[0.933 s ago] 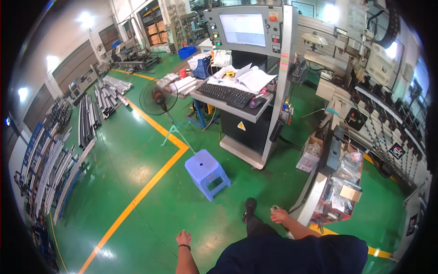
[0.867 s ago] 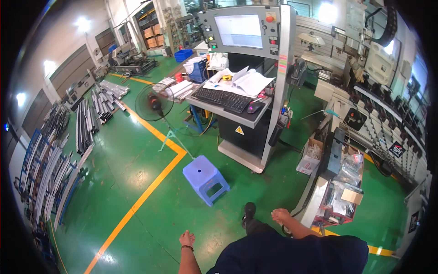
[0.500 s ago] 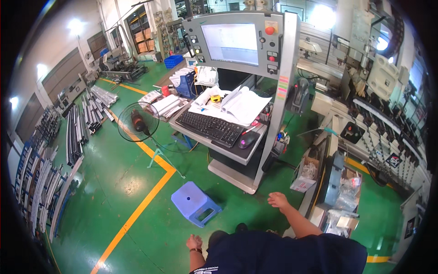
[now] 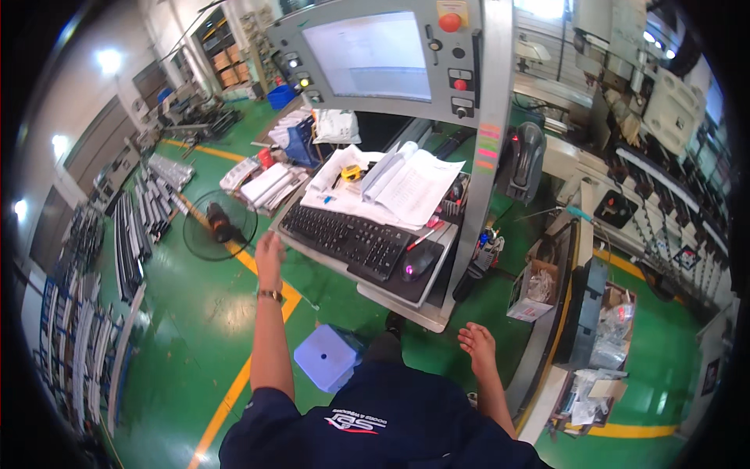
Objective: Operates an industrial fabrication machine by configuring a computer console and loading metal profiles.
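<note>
My left hand (image 4: 269, 254) is raised, its fingers loosely stretched out with nothing in them. It hangs just off the left corner of the console's shelf, nearest to the black keyboard (image 4: 348, 238). Lower down, my right hand (image 4: 477, 345) is empty too, fingers apart, over the floor in front of the console's right post. On the shelf a black mouse (image 4: 416, 266) rests on a dark pad, with a red and white pen (image 4: 422, 238) beside it. Behind the keyboard, open papers (image 4: 410, 187) lie with a yellow tape measure (image 4: 351, 173) on them.
A grey control panel (image 4: 461, 70) with a screen and red buttons stands above the shelf. The blue plastic stool (image 4: 324, 359) is by my legs. A fan (image 4: 221, 223) stands left of the shelf. Boxes (image 4: 535, 289) and machinery line the right; metal profiles (image 4: 129, 242) lie at left.
I have come closer to the console, which looms larger. My left hand has risen from low beside me to the shelf's left corner. My right hand stays low, fingers apart.
</note>
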A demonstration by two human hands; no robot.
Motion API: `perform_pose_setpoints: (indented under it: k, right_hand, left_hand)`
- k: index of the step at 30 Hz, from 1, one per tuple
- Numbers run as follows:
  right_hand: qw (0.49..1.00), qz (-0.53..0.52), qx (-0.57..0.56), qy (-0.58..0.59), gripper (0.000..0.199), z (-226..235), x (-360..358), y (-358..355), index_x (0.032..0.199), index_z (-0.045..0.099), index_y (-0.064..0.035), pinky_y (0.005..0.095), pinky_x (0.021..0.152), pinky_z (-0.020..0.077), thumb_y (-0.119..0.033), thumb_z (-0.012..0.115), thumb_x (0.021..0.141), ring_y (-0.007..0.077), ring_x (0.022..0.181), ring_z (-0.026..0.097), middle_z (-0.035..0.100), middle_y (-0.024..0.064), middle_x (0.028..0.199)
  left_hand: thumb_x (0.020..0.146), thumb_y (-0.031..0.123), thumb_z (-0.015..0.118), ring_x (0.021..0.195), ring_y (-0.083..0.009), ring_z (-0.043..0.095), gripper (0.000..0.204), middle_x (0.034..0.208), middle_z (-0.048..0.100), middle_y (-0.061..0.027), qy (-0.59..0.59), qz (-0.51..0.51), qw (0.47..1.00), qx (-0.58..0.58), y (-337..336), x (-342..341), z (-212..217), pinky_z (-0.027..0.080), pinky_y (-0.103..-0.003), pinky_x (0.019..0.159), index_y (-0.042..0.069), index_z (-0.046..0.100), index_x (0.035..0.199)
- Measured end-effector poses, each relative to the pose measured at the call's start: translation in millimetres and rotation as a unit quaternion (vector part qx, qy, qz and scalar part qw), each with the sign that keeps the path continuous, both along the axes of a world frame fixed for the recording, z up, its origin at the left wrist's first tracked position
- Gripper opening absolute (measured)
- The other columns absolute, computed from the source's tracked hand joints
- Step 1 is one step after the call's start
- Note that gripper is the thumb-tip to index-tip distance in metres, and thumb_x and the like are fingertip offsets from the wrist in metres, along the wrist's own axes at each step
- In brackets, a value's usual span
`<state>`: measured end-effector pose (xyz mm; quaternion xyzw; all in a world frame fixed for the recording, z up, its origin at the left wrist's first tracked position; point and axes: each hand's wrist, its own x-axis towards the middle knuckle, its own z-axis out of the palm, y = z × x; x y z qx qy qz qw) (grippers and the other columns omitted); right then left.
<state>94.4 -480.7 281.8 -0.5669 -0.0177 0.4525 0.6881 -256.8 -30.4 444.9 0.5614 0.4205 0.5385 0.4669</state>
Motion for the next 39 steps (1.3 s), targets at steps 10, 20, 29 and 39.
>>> perform_pose_setpoints:
  k: [10,20,29,39]
  right_hand:
    - [0.986,-0.148,0.025,-0.075,0.032,75.2,23.7,144.4,0.127,0.063,-0.0051,0.0291,0.082,0.0530,-0.027,0.061,0.104,0.0126,0.101,0.066,0.070,0.0080,0.119]
    - [0.946,-0.238,-0.078,-0.204,0.044,111.6,-14.4,234.3,0.141,0.052,0.0004,0.0361,0.107,0.0457,-0.021,0.061,0.104,0.0208,0.122,0.059,0.061,0.0118,0.134]
    - [0.897,-0.197,-0.100,-0.383,0.050,102.5,-28.9,234.5,0.143,0.051,-0.0036,0.0421,0.117,0.0358,-0.026,0.064,0.101,0.0350,0.141,0.044,0.045,0.0214,0.149]
    - [0.802,-0.157,-0.152,-0.557,0.059,97.9,-58.4,235.7,0.142,0.051,-0.0038,0.0465,0.113,0.0388,-0.040,0.067,0.098,0.0425,0.136,0.047,0.046,0.0248,0.147]
  left_hand:
    - [0.096,0.048,0.071,0.116,-0.0181,0.058,0.083,0.137,0.060,-0.0094,-0.016,0.000,0.991,0.136,319.8,228.2,163.4,0.045,-0.036,0.093,0.006,0.033,0.156]
    - [0.095,0.009,0.068,0.091,-0.0232,0.065,0.018,0.107,0.069,-0.0132,-0.044,0.049,0.970,0.234,457.9,278.7,130.0,0.056,-0.037,0.083,0.001,0.070,0.111]
    - [0.098,0.021,0.071,0.113,-0.0239,0.060,0.063,0.137,0.057,-0.0188,-0.040,-0.137,0.946,0.290,556.0,277.9,99.7,0.050,-0.039,0.099,-0.006,0.043,0.147]
    - [0.098,0.028,0.068,0.134,-0.0284,0.052,0.077,0.149,0.053,-0.0210,0.067,-0.168,0.902,0.392,610.0,281.9,92.9,0.040,-0.038,0.114,-0.010,0.033,0.154]
